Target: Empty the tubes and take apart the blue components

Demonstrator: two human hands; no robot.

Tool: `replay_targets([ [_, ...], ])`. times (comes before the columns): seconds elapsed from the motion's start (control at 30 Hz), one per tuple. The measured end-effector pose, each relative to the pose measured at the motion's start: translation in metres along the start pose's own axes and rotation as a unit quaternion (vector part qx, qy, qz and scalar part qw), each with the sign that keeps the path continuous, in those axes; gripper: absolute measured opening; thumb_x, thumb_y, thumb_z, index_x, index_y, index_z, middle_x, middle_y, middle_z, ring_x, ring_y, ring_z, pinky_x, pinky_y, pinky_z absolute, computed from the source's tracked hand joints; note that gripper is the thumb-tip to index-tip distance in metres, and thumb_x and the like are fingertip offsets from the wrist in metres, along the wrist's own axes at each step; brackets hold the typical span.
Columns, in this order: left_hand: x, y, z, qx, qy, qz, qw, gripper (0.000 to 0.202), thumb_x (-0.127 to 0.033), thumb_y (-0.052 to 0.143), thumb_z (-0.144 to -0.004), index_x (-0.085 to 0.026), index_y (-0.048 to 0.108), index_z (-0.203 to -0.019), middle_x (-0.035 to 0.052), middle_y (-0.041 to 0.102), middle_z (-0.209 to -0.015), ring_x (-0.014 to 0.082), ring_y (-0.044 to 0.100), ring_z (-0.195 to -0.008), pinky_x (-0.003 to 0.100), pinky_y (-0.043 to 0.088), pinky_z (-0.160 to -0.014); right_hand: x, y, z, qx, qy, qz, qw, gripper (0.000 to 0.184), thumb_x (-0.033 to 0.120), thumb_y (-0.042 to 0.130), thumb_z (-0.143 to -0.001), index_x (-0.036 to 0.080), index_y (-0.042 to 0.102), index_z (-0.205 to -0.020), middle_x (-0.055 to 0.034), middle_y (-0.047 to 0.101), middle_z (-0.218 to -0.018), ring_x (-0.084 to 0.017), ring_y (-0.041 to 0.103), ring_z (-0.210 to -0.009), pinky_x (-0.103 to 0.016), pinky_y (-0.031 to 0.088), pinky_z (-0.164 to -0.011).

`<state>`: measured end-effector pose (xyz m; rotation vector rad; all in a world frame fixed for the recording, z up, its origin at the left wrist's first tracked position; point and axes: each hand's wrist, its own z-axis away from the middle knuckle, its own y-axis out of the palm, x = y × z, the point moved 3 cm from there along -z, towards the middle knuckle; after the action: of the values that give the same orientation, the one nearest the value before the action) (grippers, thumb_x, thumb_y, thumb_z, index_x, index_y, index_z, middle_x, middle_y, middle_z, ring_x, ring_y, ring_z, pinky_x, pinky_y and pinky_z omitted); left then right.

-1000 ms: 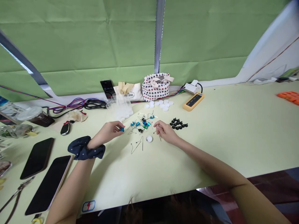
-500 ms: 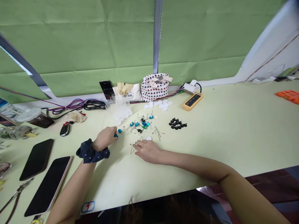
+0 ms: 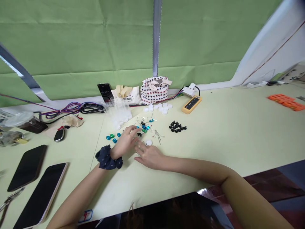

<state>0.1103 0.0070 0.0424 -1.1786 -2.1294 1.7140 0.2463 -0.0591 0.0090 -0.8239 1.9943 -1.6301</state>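
My left hand (image 3: 127,140), with a dark dotted scrunchie at its wrist, reaches over the left side of a pile of small blue, green and black pieces (image 3: 144,128) mixed with thin wire pins. Its fingers are apart, touching or just above the pile. Left of that hand lie several blue beads (image 3: 114,140) and a green bead (image 3: 111,135). My right hand (image 3: 150,156) rests palm down on the table just in front, fingers apart, partly covering some wire pins. Beside its knuckles sits a white round cap (image 3: 148,142). More bent pins (image 3: 157,136) lie to the right.
Black knobbed pieces (image 3: 177,126) lie to the right. Behind are white caps (image 3: 164,108), clear plastic tubes (image 3: 118,113), a patterned pouch (image 3: 154,90) and a yellow power strip (image 3: 191,104). Two phones (image 3: 41,194) and a car key (image 3: 59,135) are on the left.
My left hand has moved right from the blue beads to the pile, and more beads now show on the left. My right hand stays about where it was. The view has shifted slightly.
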Motion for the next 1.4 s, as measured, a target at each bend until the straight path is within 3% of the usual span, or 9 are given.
replay_targets([
  [0.17, -0.005, 0.018, 0.002, 0.008, 0.029, -0.004, 1.0, 0.036, -0.019, 0.047, -0.088, -0.024, 0.051, -0.124, 0.0104, 0.049, -0.123, 0.0274, 0.044, -0.114, 0.045, 0.038, -0.096, 0.003, 0.005, 0.008, 0.026, -0.046, -0.01, 0.999, 0.041, 0.039, 0.031, -0.096, 0.014, 0.05, -0.121, -0.0172, 0.053, -0.128, -0.018, 0.063, -0.066, -0.031, 0.046, -0.053],
  [0.33, 0.003, 0.028, 0.0, -0.029, 0.01, 0.046, 0.998, 0.019, -0.019, 0.045, -0.09, -0.021, 0.059, -0.103, 0.0086, 0.055, -0.107, 0.0233, 0.05, -0.103, 0.04, 0.041, -0.092, -0.007, -0.001, 0.02, -0.016, -0.054, -0.106, 0.993, 0.034, 0.034, 0.036, -0.095, 0.018, 0.051, -0.121, -0.0118, 0.059, -0.12, -0.017, 0.062, -0.077, -0.027, 0.045, -0.059],
  [0.6, 0.017, 0.028, 0.001, -0.083, -0.025, 0.045, 0.995, 0.015, -0.022, 0.05, -0.088, -0.02, 0.06, -0.099, 0.0081, 0.056, -0.104, 0.0233, 0.052, -0.101, 0.04, 0.043, -0.09, -0.082, -0.024, 0.004, -0.156, 0.167, -0.365, 0.903, 0.021, 0.032, 0.045, -0.089, 0.017, 0.054, -0.077, -0.0021, 0.057, -0.076, -0.011, 0.052, -0.065, -0.023, 0.042, -0.06],
  [0.7, 0.018, 0.03, 0.0, -0.075, -0.018, 0.036, 0.996, 0.018, -0.02, 0.047, -0.089, -0.02, 0.059, -0.103, 0.0084, 0.055, -0.106, 0.0233, 0.052, -0.101, 0.04, 0.044, -0.089, -0.113, -0.017, 0.001, -0.145, 0.2, -0.347, 0.905, 0.01, 0.025, 0.062, -0.074, 0.017, 0.059, -0.077, -0.0013, 0.057, -0.077, -0.012, 0.053, -0.068, -0.024, 0.041, -0.062],
  [0.8, 0.02, 0.032, -0.001, -0.073, -0.02, 0.056, 0.996, 0.018, -0.02, 0.046, -0.089, -0.021, 0.059, -0.102, 0.0081, 0.055, -0.105, 0.0217, 0.055, -0.097, 0.038, 0.047, -0.086, -0.128, -0.01, -0.001, -0.128, 0.221, -0.34, 0.905, 0.014, 0.013, 0.06, -0.067, 0.016, 0.064, -0.081, -0.0012, 0.057, -0.075, -0.012, 0.053, -0.068, -0.023, 0.041, -0.062],
  [1.0, 0.028, 0.03, -0.003, -0.07, -0.059, 0.099, 0.991, 0.01, -0.024, 0.054, -0.085, -0.019, 0.059, -0.093, 0.0055, 0.059, -0.094, 0.0184, 0.057, -0.08, 0.032, 0.048, -0.073, -0.13, -0.01, -0.011, -0.08, 0.275, -0.374, 0.882, 0.016, 0.017, 0.052, -0.076, 0.014, 0.067, -0.072, -0.0059, 0.062, -0.083, -0.012, 0.056, -0.068, -0.025, 0.043, -0.067],
  [1.13, 0.035, 0.025, -0.006, -0.071, -0.078, 0.127, 0.986, 0.016, -0.028, 0.066, -0.077, -0.02, 0.063, -0.091, 0.0029, 0.064, -0.082, 0.0168, 0.057, -0.067, 0.03, 0.047, -0.065, -0.128, -0.015, -0.02, -0.069, 0.245, -0.406, 0.878, 0.022, 0.019, 0.048, -0.08, 0.014, 0.069, -0.08, -0.0069, 0.062, -0.089, -0.01, 0.054, -0.061, -0.023, 0.043, -0.06],
  [1.27, 0.036, 0.012, -0.008, -0.13, -0.059, 0.17, 0.975, 0.019, -0.033, 0.067, -0.077, -0.021, 0.066, -0.092, 0.0047, 0.066, -0.088, 0.0156, 0.056, -0.065, 0.031, 0.048, -0.064, -0.123, -0.011, -0.022, -0.048, 0.209, -0.479, 0.852, 0.028, 0.029, 0.045, -0.086, 0.016, 0.068, -0.097, -0.0031, 0.065, -0.073, -0.009, 0.053, -0.049, -0.021, 0.04, -0.047],
  [1.4, 0.031, 0.001, -0.005, -0.197, -0.087, 0.285, 0.934, 0.021, -0.03, 0.064, -0.08, -0.019, 0.062, -0.098, 0.0071, 0.062, -0.102, 0.0139, 0.06, -0.069, 0.033, 0.051, -0.072, -0.119, -0.009, -0.021, -0.075, 0.191, -0.473, 0.857, 0.03, 0.035, 0.049, -0.086, 0.016, 0.071, -0.092, -0.0025, 0.068, -0.068, -0.01, 0.054, -0.051, -0.022, 0.042, -0.053],
])
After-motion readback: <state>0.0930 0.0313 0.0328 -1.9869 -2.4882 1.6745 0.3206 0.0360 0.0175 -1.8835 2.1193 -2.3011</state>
